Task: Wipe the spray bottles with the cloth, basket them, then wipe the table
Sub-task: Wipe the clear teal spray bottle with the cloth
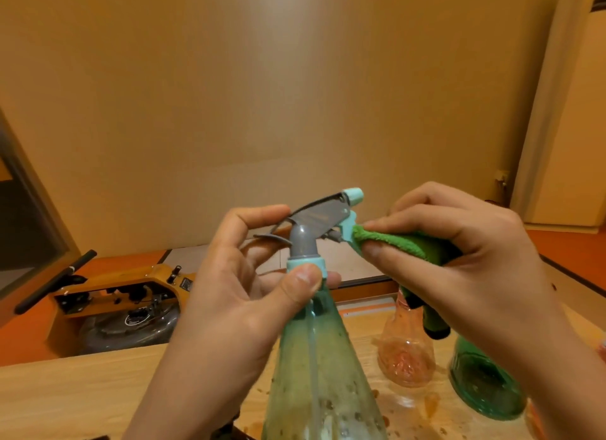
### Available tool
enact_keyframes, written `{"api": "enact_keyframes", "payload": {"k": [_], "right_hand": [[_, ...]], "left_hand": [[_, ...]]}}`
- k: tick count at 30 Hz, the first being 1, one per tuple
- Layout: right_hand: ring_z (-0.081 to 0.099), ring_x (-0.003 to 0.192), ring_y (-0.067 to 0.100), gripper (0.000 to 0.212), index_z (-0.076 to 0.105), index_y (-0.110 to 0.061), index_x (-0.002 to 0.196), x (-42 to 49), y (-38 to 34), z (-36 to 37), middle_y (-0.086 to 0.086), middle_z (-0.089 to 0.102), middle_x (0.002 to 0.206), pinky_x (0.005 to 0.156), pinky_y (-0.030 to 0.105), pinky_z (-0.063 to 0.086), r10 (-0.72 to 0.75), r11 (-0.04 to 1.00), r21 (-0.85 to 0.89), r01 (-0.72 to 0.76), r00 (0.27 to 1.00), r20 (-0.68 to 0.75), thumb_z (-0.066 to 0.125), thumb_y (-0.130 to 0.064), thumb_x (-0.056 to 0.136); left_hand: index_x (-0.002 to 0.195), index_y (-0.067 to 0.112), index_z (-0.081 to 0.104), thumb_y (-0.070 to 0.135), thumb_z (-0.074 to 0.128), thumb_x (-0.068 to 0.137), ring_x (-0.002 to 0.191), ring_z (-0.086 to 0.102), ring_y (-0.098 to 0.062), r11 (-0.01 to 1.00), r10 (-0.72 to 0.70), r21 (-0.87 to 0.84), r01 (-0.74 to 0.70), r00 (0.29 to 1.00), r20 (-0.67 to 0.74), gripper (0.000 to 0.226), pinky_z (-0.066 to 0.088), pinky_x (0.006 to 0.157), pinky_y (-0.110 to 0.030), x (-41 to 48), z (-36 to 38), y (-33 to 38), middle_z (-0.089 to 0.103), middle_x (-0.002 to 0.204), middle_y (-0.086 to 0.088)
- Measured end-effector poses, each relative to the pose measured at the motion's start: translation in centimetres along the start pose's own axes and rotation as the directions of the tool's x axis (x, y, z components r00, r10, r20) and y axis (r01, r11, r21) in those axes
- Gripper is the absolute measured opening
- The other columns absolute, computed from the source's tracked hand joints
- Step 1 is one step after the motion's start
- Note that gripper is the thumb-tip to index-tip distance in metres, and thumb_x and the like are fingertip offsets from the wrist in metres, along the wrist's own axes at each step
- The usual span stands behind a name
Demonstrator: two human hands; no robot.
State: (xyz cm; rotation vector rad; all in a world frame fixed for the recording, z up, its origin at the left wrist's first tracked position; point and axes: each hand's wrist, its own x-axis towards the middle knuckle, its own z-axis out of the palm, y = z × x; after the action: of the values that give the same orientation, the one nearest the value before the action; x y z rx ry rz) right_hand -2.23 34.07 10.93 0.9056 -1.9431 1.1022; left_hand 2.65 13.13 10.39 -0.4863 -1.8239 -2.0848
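**Three bottles in view: one in hand, its trigger under the cloth**

The left hand (236, 295) grips a tall bottle (314, 357) by the neck. Its thumb presses on the pale teal collar (306, 264), the fingers curl round behind, and the forefinger reaches up to the back of the grey spray head (323, 216). The right hand (465, 252) pinches a folded green cloth (403, 242) between thumb and fingers, with the fold pushed against the teal trigger just below the nozzle (354, 196). The bottle is held up above the table (82, 393), between the two hands.

This looks like the wiping step, with work on the head only. The body is speckled all over, so the next move probably calls for running the cloth down over the collar and cone while the left hand turns the bottle or shifts its grip. No basket shows in this view.

The held bottle is a smooth cone of translucent greenish plastic, with a thin tube inside. The head is hard plastic, and the cloth is thick and nubbly.

Behind the right hand two more stand just beside each other — a clear pinkish bulbous bottle (405, 351) and a dark green rounded bottle (485, 384), their tops hidden. Drops and brownish smears (433, 403) mark the pale wood-grain top around them. A yellow machine (124, 301) sits on the floor beyond.
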Motion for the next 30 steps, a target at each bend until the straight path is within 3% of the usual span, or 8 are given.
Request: {"api": "enact_keyframes", "payload": {"k": [4, 8, 11, 14, 20, 23, 25, 30], "right_hand": [[0.066, 0.085, 0.012, 0.013, 0.081, -0.02, 0.095, -0.1, -0.5, 0.6, -0.01, 0.066, 0.088, 0.063, 0.022, 0.052, -0.004, 1.0, 0.009, 0.004, 0.999, -0.038, 0.078, -0.026, 0.083], [0.067, 0.077, 0.011, 0.012, 0.082, -0.024, 0.093, 0.0, -0.2, -0.4, -0.013, 0.066, 0.087, 0.056, 0.024, 0.052, 0.029, 0.999, 0.037, -0.031, 0.998, 0.056, 0.078, -0.029, 0.082], [0.067, 0.082, 0.013, 0.012, 0.081, -0.022, 0.092, 0.0, -0.2, -0.2, -0.01, 0.067, 0.088, 0.062, 0.025, 0.051, 0.001, 1.0, -0.013, -0.001, 1.0, 0.01, 0.078, -0.027, 0.082], [0.066, 0.083, 0.014, 0.012, 0.081, -0.02, 0.093, -0.1, -0.3, 0.2, -0.009, 0.065, 0.089, 0.06, 0.027, 0.052, 0.0, 1.0, -0.014, -0.001, 1.0, -0.009, 0.077, -0.026, 0.084], [0.068, 0.086, 0.015, 0.013, 0.079, -0.025, 0.097, 0.1, -0.2, -0.6, -0.009, 0.068, 0.092, 0.064, 0.026, 0.052, -0.018, 1.0, -0.016, 0.017, 0.999, -0.05, 0.077, -0.028, 0.085], [0.07, 0.065, 0.014, 0.014, 0.072, -0.023, 0.098, -0.3, -1.0, -0.1, -0.006, 0.069, 0.082, 0.05, 0.018, 0.05, 0.099, 0.98, 0.189, -0.053, 0.965, -0.243, 0.081, -0.027, 0.089], [0.067, 0.05, 0.015, 0.016, 0.066, -0.018, 0.094, -0.5, -1.6, 0.6, -0.003, 0.066, 0.076, 0.04, 0.021, 0.049, 0.143, 0.957, 0.284, -0.057, 0.946, -0.29, 0.08, -0.021, 0.088], [0.067, 0.076, 0.015, 0.01, 0.068, -0.024, 0.088, -0.5, -1.1, 1.9, -0.009, 0.066, 0.089, 0.057, 0.039, 0.053, 0.052, 0.993, 0.113, -0.029, 0.977, -0.208, 0.078, -0.025, 0.086]], "left_hand": [[0.1, 0.036, 0.07, 0.014, 0.084, 0.069, 0.089, 0.078, -0.038, 1.0, 0.009, 0.016, -0.009, 1.0, -0.017, 0.041, 0.065, 0.069, -0.042, 0.1, 0.5, -0.2, 0.075, 0.111, -0.002], [0.098, 0.042, 0.071, 0.028, 0.083, 0.061, 0.091, 0.078, -0.039, 0.996, 0.087, 0.005, -0.086, 0.992, -0.095, 0.041, 0.065, 0.073, -0.047, 0.2, -0.7, 0.7, 0.074, 0.115, -0.004], [0.101, 0.039, 0.068, 0.021, 0.085, 0.066, 0.09, 0.078, -0.037, 0.998, 0.06, -0.003, -0.061, 0.994, -0.094, 0.043, 0.065, 0.073, -0.046, 0.0, -0.2, 0.5, 0.074, 0.114, -0.002], [0.11, 0.034, 0.063, 0.014, 0.075, 0.071, 0.089, 0.078, -0.036, 0.999, 0.043, 0.004, -0.043, 0.994, -0.096, 0.045, 0.063, 0.08, -0.05, -0.1, 0.7, 0.3, 0.075, 0.114, 0.0], [0.1, 0.039, 0.068, 0.016, 0.081, 0.072, 0.091, 0.078, -0.038, 0.997, 0.074, -0.014, -0.077, 0.988, -0.133, 0.039, 0.065, 0.076, -0.049, 0.0, 0.0, 0.7, 0.074, 0.115, -0.002], [0.1, 0.038, 0.07, 0.013, 0.081, 0.07, 0.09, 0.078, -0.039, 0.998, 0.037, -0.037, -0.041, 0.993, -0.108, 0.04, 0.064, 0.077, -0.049, -0.1, 0.4, 0.4, 0.074, 0.116, -0.003], [0.098, 0.038, 0.071, 0.017, 0.088, 0.064, 0.091, 0.078, -0.039, 0.999, 0.02, -0.044, -0.023, 0.998, -0.062, 0.043, 0.064, 0.077, -0.046, -0.2, 1.0, 0.1, 0.073, 0.116, -0.003], [0.1, 0.041, 0.071, 0.027, 0.084, 0.057, 0.089, 0.078, -0.039, 0.999, 0.041, -0.024, -0.042, 0.999, -0.024, 0.046, 0.065, 0.073, -0.045, -0.2, 1.4, -0.3, 0.075, 0.113, -0.001]]}}
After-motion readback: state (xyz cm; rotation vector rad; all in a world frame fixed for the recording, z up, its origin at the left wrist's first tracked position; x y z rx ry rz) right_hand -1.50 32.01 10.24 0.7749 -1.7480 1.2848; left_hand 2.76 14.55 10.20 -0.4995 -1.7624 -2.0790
